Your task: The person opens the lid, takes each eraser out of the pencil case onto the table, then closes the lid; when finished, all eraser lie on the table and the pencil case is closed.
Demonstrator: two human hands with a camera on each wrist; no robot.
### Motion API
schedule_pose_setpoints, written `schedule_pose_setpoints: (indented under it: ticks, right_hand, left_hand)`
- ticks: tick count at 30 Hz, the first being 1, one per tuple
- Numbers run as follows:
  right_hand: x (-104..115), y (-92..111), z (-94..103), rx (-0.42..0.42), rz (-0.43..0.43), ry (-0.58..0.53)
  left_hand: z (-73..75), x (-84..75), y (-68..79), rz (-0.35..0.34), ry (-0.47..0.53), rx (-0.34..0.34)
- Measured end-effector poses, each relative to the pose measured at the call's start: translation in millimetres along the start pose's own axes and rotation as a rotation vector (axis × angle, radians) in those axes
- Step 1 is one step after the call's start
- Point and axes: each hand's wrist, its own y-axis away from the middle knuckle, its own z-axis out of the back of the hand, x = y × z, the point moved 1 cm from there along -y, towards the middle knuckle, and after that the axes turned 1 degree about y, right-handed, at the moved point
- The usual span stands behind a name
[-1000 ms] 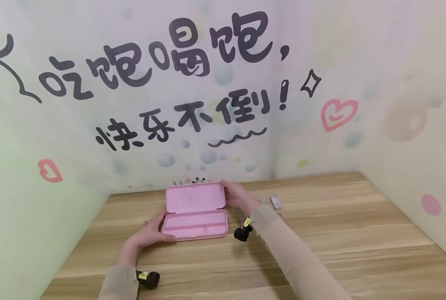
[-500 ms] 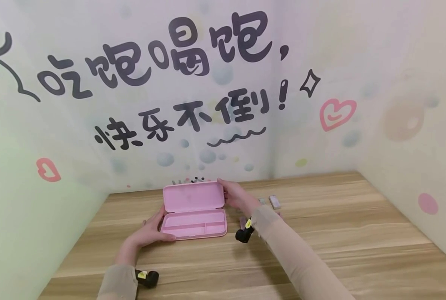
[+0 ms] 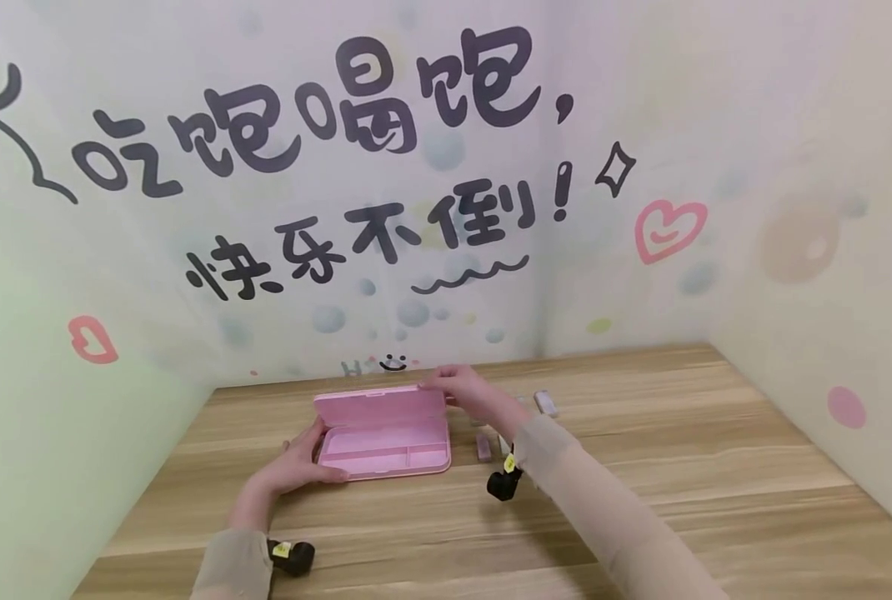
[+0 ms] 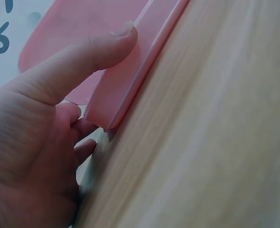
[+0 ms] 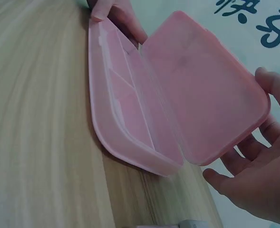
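A pink pencil case [image 3: 386,461] lies on the wooden table with its hinged lid [image 3: 378,407] raised and leaning forward over the base. Narrow dividers split the inside into compartments, and no contents show in them. My left hand [image 3: 288,469] holds the case's left end, the thumb on the front wall and the other fingers round the side. At the lid's right corner is my right hand [image 3: 470,392]. In the right wrist view its thumb lies on the edge of the lid [image 5: 201,90], with the fingers behind it.
Several small blocks lie right of the case, among them a pale one [image 3: 546,403] and a pinkish one [image 3: 483,447], partly screened by the right forearm. Behind the table [image 3: 679,467] stands a wall [image 3: 603,275] with dark lettering.
The lid has tilted forward from nearly upright, its top edge now lower over the base. My right hand has moved forward with it; my left hand stays at the left end.
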Motion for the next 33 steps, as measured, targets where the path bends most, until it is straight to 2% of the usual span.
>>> schedule_pose_setpoints:
  ticks: [5, 9, 17, 21, 25, 29, 33]
  right_hand:
    - [3, 19, -2.4, 0.068, 0.010, 0.105]
    - [2, 31, -6.4, 0.082, 0.002, 0.192]
    - [-3, 44, -13.3, 0.092, 0.088, 0.342]
    - [-9, 48, -15.6, 0.089, 0.101, 0.390]
    - [-12, 52, -19.6, 0.095, 0.124, 0.422]
    - [-12, 56, -24.2, 0.088, 0.153, 0.487]
    - [-15, 57, -28.3, 0.078, 0.176, 0.545]
  left_hand:
    - [-0.9, -1.2, -0.2, -0.025, 0.015, -0.021]
    - [0.4, -1.3, 1.2, -0.010, 0.060, 0.000]
    - [7.6, -1.5, 7.5, 0.125, 0.266, 0.087]
    - [9.6, -2.6, 9.1, 0.110, 0.348, 0.115]
    - [10.4, -4.3, 9.7, 0.085, 0.378, 0.101]
    - [10.1, -5.0, 9.1, 0.118, 0.364, 0.091]
    - [9.3, -5.5, 8.8, 0.115, 0.342, 0.092]
